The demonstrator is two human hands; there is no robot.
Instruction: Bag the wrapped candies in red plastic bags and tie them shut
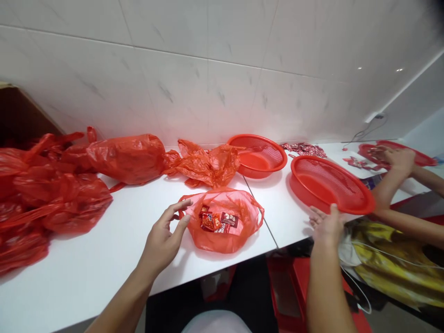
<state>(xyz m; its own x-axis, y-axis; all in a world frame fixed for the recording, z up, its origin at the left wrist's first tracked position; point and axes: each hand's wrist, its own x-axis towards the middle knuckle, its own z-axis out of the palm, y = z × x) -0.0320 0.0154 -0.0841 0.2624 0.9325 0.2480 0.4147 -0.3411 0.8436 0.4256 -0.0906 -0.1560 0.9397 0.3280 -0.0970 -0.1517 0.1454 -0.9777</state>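
My left hand rests on the white table with fingers spread, its fingertips at the rim of an open red plastic bag holding several wrapped sweets. My right hand grips the near edge of a red plastic basket, thumb over the rim, the basket tilted up off the table. A second red basket sits behind it near the wall.
Stuffed and crumpled red bags fill the table's left and back. Another person's hand reaches over a third red basket at the far right, beside loose sweets. The tiled wall lies behind.
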